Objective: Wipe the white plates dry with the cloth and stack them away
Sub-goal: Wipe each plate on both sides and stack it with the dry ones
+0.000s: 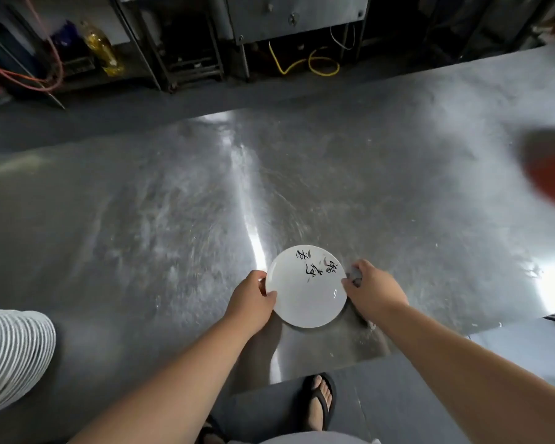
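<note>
Left hand (pixel 253 302): grips the left rim of the plate (pixel 305 299), thumb on the upper face, fingers curled beneath. Right hand (pixel 374 291): at the opposite rim, fingers curled on a small bunch of grey cloth (pixel 354 276) pressed against the plate's edge. The hands are apart, with the plate between them.

Plate: white, round, face up, with black brush lettering across its far half. It lies low over the near edge of the steel table (pixel 141 219); whether it touches the surface cannot be told.

Below the table edge: a foot in a black sandal (pixel 321 402) on a grey floor. At the left edge, striped fabric (pixel 10 357); at the right edge, a blurred red object (pixel 550 168), well apart from the plate. Beyond the table: a yellow bottle (pixel 104 51) and a yellow cable (pixel 314 64) among dark metal frames.
</note>
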